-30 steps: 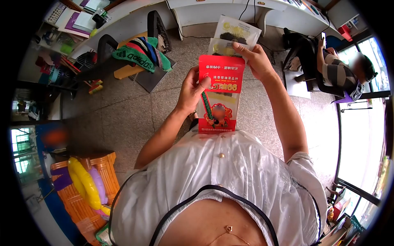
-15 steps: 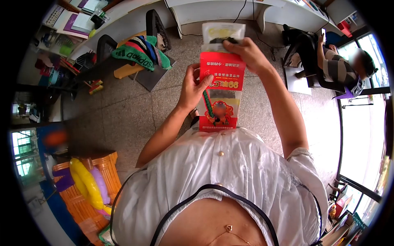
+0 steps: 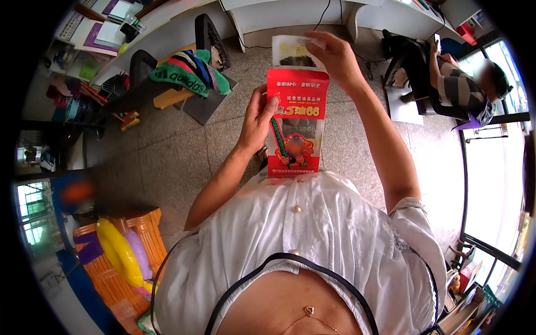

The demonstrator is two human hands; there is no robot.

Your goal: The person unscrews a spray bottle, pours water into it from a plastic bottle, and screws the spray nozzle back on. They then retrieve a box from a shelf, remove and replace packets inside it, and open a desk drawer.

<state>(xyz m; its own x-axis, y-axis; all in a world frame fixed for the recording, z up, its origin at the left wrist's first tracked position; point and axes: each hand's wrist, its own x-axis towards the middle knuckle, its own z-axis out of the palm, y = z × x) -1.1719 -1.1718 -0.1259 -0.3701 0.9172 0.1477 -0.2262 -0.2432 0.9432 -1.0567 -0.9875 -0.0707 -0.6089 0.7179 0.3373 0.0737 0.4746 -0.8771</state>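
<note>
A red printed cardboard sleeve [image 3: 298, 92] with a clear window stands in front of my shirt, its lettering upside down to me. My left hand [image 3: 258, 118] grips its left edge, thumb on the front and fingers behind. From the sleeve's far end sticks out a clear plastic packet [image 3: 283, 50] with something dark inside, which I cannot make out. My right hand [image 3: 335, 58] is closed at the packet's upper right corner, thumb and fingertips pinching there. The packet's lower part sits inside the sleeve.
A chair with a green towel [image 3: 192, 81] draped on it stands ahead left. Desks [image 3: 290, 12] line the far side. A seated person [image 3: 460, 89] holds a phone at the right. A wooden chair [image 3: 148, 223] with balloons [image 3: 120, 254] is at the lower left.
My right hand has shifted up from the packet's side to its top right corner. The left hand keeps its grip on the sleeve. The view has moved slightly.
</note>
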